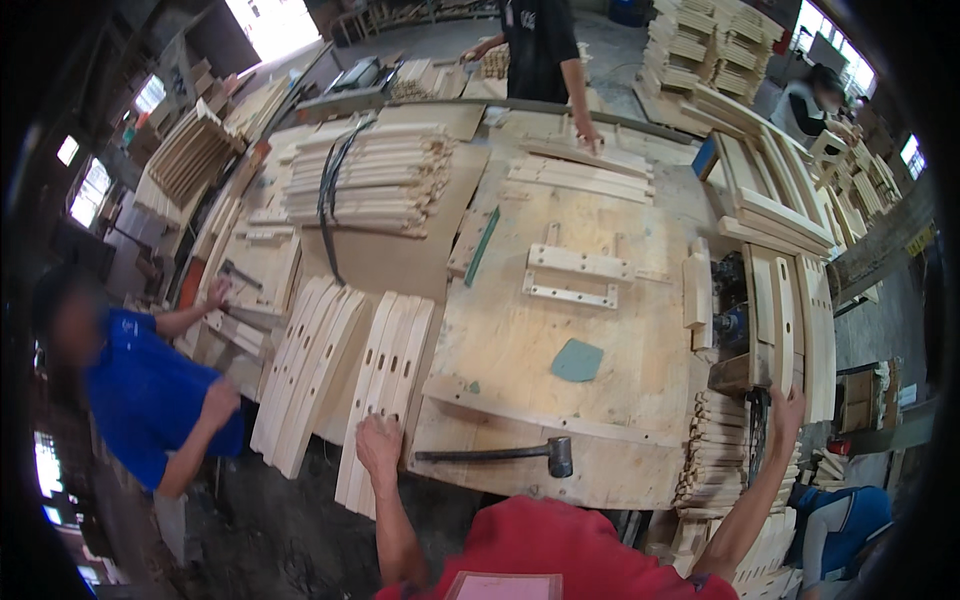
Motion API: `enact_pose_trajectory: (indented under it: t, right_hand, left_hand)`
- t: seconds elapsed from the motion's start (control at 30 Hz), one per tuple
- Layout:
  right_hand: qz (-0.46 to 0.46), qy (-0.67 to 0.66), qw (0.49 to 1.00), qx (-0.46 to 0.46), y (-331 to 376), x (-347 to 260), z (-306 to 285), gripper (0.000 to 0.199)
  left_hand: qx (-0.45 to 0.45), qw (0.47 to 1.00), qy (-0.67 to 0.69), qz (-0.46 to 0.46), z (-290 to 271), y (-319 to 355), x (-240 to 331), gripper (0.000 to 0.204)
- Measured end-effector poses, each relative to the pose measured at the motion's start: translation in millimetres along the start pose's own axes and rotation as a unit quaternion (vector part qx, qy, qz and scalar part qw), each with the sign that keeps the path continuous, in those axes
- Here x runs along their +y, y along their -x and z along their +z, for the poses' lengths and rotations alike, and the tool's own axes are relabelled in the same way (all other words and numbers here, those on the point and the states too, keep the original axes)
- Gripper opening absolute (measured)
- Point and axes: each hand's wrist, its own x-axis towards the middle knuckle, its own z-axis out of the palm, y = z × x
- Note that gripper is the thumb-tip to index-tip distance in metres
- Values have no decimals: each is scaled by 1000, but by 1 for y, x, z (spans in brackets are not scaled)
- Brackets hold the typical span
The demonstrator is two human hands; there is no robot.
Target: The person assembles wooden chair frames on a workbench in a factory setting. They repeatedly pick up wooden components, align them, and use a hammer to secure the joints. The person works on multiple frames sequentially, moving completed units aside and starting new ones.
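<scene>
Boards with slots [398,335], too bunched to count, pointed away from the left hand [380,445], which curled on their near ends; I couldn't tell if it gripped. The right hand [787,408] seemed to pinch the near end of one long board [782,300], pointing away too. Farther off, the desk [640,385] held one green scrap [577,360], then two holed bars [580,263].
</scene>
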Motion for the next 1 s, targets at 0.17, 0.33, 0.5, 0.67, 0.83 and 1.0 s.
enact_pose_trajectory:
  t: [0.17, 0.33, 0.5, 0.67, 0.83, 1.0]
  right_hand:
    - [48, -162, 967, -189, 85, -25, 47, 25]
    - [123, -192, 957, -179, 102, -66, 118, 34]
    - [-39, -25, 993, -111, 106, -89, 157, 50]
    - [-95, 68, 993, -32, 98, -95, 189, 65]
    - [-56, 135, 989, -9, 47, -70, 217, 62]
    - [-24, 184, 982, 31, -2, -82, 258, 61]
  left_hand:
    - [-34, 990, -27, -136, -22, -29, -69, 55]
    - [-281, 897, 309, -142, -30, -37, -104, 39]
    - [-274, 907, 288, -141, -49, -43, -129, 36]
    - [-205, 940, 267, -60, -64, 5, -118, 40]
    - [-211, 859, 459, 75, 13, -6, -26, 62]
    - [-237, 884, 347, 207, 59, -72, 144, 57]
